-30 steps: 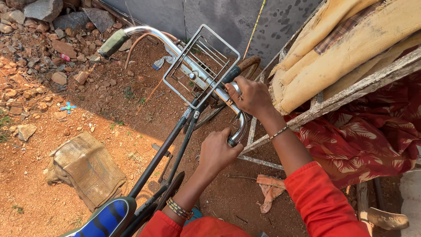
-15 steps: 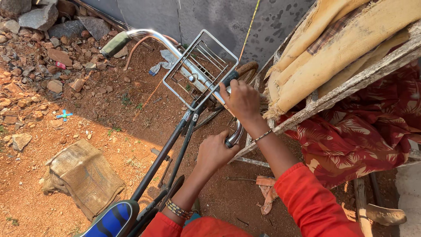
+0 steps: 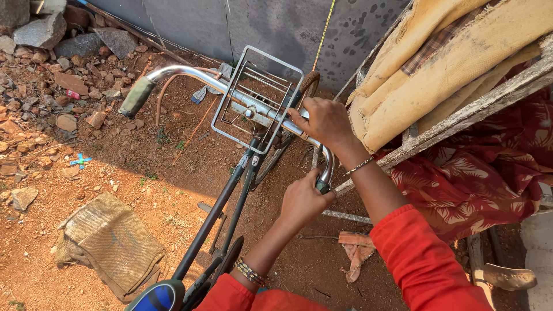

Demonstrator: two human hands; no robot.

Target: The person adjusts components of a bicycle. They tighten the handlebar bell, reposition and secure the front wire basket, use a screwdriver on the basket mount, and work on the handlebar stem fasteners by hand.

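From the head view I have both hands on the bicycle's chrome handlebar (image 3: 242, 103): my right hand (image 3: 325, 121) has its fingers closed on the bar beside the wire basket (image 3: 256, 98), and my left hand (image 3: 302, 201) is wrapped round the bar's near end. I judge I'm working that end's grip, so the next move needs a firm twist while the right hand steadies the bar.

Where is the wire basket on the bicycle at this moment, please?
In the head view the wire basket sits just above centre, mounted on the chrome handlebar, immediately left of the right hand gripping that bar.
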